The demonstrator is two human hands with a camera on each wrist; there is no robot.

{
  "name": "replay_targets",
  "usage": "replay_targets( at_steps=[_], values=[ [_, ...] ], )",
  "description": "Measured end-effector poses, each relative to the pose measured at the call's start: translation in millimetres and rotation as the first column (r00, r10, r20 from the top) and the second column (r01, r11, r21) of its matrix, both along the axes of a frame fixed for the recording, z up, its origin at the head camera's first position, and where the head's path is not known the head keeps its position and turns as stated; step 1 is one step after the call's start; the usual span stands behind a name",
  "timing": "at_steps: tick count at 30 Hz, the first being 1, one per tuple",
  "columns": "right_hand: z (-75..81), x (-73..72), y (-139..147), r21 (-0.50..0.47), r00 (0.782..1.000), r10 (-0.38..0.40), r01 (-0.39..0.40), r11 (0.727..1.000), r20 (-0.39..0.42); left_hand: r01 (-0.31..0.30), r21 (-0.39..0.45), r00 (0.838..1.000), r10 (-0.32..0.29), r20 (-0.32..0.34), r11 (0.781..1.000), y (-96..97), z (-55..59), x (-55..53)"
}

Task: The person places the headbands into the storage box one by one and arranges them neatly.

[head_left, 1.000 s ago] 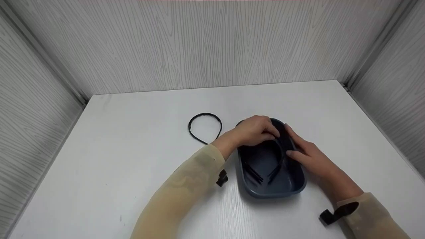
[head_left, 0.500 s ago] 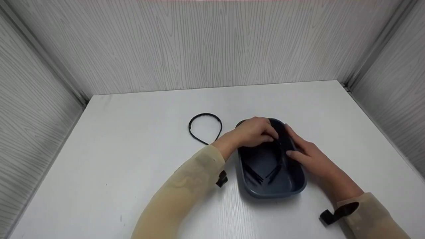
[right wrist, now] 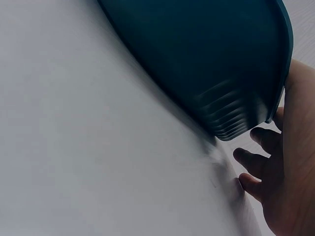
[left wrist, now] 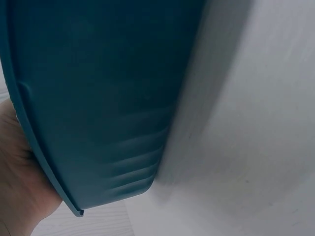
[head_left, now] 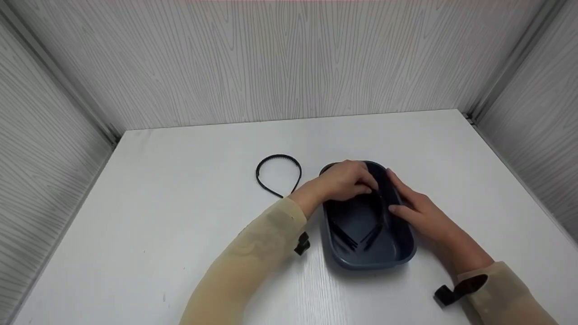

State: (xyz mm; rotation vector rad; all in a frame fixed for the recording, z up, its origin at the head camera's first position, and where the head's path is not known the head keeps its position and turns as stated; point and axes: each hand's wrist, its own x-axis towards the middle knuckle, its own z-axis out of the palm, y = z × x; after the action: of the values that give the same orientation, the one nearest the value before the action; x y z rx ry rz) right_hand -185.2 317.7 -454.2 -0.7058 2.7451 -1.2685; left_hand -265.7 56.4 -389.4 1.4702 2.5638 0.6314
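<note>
A dark blue plastic basin [head_left: 368,262] stands on the white table, and black headbands [head_left: 372,232] lie inside with their ends toward the near wall. My left hand [head_left: 345,180] reaches over the left rim into the basin, its curled fingers pinching the curved part of a black headband; the fingertips are partly hidden. My right hand [head_left: 417,212] grips the basin's right rim, thumb inside and fingers along the outside. In the right wrist view, fingers [right wrist: 253,162] spread beside the ribbed outer wall. The left wrist view shows the basin's outer wall [left wrist: 98,108] and part of my hand behind its rim.
Another black toothed headband [head_left: 278,155] lies on the white table [head_left: 158,216] left of the basin, its ends close to my left wrist. Grey wood-grain panels [head_left: 289,63] close off the back and both sides. Dark wrist straps [head_left: 460,291] show at the sleeves.
My left hand has shifted very slightly down inside the basin, and the headband ends there moved a little. My right hand and the basin have stayed in place.
</note>
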Motion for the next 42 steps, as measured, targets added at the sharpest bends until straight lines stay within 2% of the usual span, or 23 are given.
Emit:
replay_targets(
  at_steps=[14,23,42],
  values=[
    [-0.4,0.5,-0.2,-0.007,1.0,0.007,-0.007,1.0,0.003,-0.01,-0.001,1.0,0.01,-0.014,1.0,1.2,-5.2,-2.0],
    [-1.6,0.1,0.4,-0.027,1.0,0.015,-0.015,1.0,0.005,-0.025,0.011,1.0,0.025,0.007,1.0,1.1,-5.4,-0.6],
    [-2.1,-0.3,0.7,-0.016,1.0,0.011,-0.011,1.0,-0.006,-0.014,0.018,1.0,0.013,0.022,1.0,1.0,-4.9,-0.6]
  ],
)
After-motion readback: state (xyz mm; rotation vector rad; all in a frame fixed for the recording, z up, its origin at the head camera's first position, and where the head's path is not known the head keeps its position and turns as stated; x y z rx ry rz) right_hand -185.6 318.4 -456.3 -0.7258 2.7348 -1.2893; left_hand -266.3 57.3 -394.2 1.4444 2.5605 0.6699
